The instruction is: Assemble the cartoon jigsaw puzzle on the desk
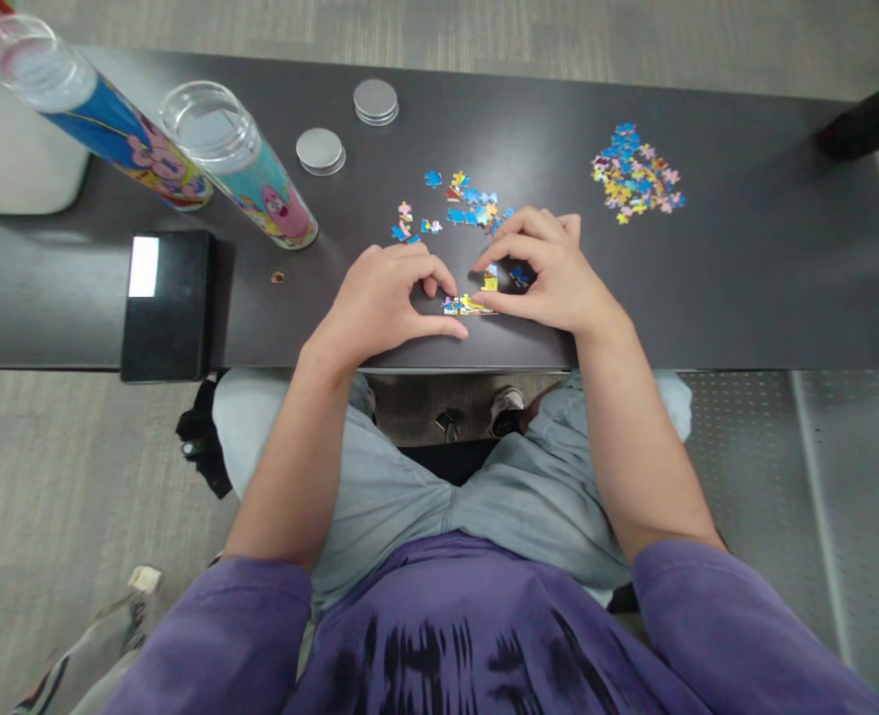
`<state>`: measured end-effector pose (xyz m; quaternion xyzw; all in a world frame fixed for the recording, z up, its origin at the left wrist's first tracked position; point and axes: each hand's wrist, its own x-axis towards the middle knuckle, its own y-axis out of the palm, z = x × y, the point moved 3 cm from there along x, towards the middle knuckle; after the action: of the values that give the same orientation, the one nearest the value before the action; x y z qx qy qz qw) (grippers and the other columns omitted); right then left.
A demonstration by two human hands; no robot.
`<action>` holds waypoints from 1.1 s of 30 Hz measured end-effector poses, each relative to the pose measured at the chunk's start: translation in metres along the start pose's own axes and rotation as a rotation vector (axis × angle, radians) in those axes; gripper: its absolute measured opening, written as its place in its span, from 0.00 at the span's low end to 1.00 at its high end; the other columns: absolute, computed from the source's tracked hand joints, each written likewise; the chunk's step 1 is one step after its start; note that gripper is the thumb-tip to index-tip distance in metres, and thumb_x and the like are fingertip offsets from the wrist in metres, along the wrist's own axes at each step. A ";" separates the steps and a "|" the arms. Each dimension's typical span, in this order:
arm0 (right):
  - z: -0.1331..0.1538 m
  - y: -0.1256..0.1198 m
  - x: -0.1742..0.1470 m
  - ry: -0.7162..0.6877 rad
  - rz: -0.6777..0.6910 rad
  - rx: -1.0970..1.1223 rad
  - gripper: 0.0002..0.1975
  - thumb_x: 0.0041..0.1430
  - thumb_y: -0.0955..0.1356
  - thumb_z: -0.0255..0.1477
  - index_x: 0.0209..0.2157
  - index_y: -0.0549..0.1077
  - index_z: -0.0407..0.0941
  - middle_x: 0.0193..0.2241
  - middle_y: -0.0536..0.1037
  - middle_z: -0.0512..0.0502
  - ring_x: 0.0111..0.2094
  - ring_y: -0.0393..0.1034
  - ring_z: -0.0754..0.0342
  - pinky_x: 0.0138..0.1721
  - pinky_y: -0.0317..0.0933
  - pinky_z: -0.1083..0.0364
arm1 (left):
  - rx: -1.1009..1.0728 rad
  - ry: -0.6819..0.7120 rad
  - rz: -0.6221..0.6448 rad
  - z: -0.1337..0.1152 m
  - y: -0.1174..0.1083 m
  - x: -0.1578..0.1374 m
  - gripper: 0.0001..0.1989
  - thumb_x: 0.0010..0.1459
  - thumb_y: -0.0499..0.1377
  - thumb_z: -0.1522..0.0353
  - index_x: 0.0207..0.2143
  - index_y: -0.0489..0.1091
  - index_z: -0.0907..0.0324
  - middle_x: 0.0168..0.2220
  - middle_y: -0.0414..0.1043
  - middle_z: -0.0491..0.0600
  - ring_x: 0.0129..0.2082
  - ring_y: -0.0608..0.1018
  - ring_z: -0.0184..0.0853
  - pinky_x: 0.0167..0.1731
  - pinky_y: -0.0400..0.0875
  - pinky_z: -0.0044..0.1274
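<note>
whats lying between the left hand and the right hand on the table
In the head view, a short row of puzzle pieces lies between the left hand and the right hand.

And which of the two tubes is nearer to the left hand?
The turquoise tube; the blue tube stands further left, farther from the left hand.

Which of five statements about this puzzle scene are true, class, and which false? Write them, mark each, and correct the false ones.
1. The left hand and right hand are at a small group of puzzle pieces. True.
2. Both hands wear gloves. False: they are bare.
3. Two silver lids lie on the table. True.
4. The lids lie nearer the person than the hands. False: they lie beyond them.
5. A multicoloured heap lies on the person's right. True.
</note>
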<state>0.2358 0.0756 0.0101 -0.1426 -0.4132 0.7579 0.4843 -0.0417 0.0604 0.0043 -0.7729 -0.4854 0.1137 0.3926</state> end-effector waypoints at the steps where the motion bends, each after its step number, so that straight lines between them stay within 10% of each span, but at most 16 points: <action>1: -0.001 0.000 0.000 0.001 -0.008 0.004 0.21 0.69 0.91 0.51 0.50 0.91 0.54 0.60 0.90 0.36 0.66 0.78 0.23 0.74 0.61 0.24 | -0.014 0.008 0.010 0.000 -0.002 -0.001 0.27 0.66 0.86 0.38 0.47 0.91 0.49 0.39 0.85 0.47 0.40 0.81 0.42 0.48 0.72 0.36; 7: 0.001 0.001 0.001 0.014 -0.018 0.000 0.23 0.67 0.90 0.57 0.49 0.92 0.56 0.58 0.90 0.38 0.66 0.80 0.21 0.72 0.65 0.24 | -0.040 0.024 0.037 0.001 -0.007 -0.002 0.10 0.70 0.81 0.57 0.50 0.95 0.48 0.42 0.87 0.48 0.40 0.82 0.41 0.47 0.74 0.33; 33: 0.000 0.002 0.002 0.015 -0.017 0.039 0.26 0.67 0.89 0.61 0.48 0.91 0.57 0.55 0.89 0.38 0.63 0.80 0.24 0.70 0.67 0.25 | 0.061 -0.040 -0.092 -0.005 0.012 0.004 0.11 0.70 0.80 0.57 0.36 0.86 0.50 0.38 0.87 0.48 0.40 0.84 0.44 0.46 0.74 0.37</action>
<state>0.2339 0.0770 0.0090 -0.1355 -0.3956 0.7607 0.4965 -0.0282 0.0586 -0.0002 -0.7350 -0.5243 0.1257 0.4113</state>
